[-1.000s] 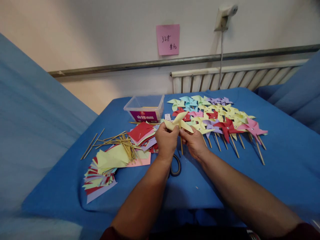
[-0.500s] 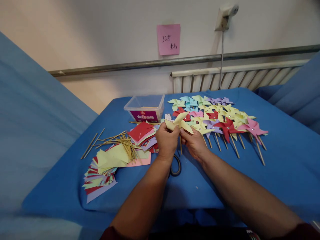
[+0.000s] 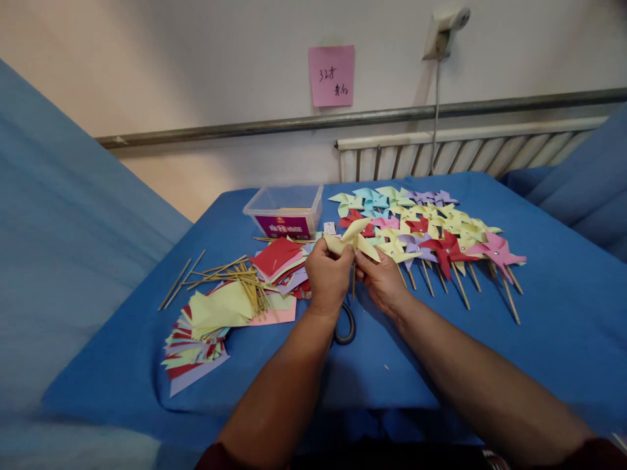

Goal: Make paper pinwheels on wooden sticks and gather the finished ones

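Over the middle of the table (image 3: 563,339), the left hand (image 3: 327,277) and right hand (image 3: 382,281) were pinched together on a pale yellow pinwheel (image 3: 353,240), its stick (image 3: 353,282) hanging between them, apparently to steady the folded vanes. Finished pinwheels (image 3: 431,232) lay fanned toward the far right edge; loose sticks (image 3: 230,277) and paper squares (image 3: 206,326) sat left, a clear box (image 3: 287,210) near the far edge.

Black looped scissor handles (image 3: 345,326) partly hidden under the left wrist, handwriting on pink sticky note (image 3: 332,76) too small to read, purple box label (image 3: 287,228) illegible, forearms cut off by near edge.
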`<state>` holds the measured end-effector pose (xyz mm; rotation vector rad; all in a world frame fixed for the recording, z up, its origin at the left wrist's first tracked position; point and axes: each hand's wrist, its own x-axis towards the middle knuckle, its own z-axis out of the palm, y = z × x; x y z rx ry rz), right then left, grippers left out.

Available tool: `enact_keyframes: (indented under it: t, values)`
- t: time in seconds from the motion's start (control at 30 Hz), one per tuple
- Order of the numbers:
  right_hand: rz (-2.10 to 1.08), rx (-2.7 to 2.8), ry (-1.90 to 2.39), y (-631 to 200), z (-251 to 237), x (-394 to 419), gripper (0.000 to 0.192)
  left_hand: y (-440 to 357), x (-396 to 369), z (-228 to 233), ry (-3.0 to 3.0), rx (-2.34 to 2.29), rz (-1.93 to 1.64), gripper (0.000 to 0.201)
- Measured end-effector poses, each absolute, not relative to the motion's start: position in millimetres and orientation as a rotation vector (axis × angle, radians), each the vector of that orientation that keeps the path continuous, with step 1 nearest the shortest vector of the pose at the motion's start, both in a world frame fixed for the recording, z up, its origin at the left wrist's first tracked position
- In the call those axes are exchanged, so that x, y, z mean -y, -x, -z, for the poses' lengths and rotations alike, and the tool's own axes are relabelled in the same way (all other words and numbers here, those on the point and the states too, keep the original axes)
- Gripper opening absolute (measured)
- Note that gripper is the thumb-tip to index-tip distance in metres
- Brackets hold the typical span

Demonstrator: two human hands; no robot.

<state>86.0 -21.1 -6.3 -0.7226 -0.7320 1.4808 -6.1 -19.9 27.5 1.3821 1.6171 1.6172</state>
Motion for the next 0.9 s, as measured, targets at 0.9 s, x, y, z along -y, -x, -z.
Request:
enact_keyframes:
  t: [0.9]
  values:
    - [-1.468,0.766,0.729,-87.9,10.7,19.1,0.029,4.8,22.8,-30.0,-1.405,-1.642,-1.619,0.010]
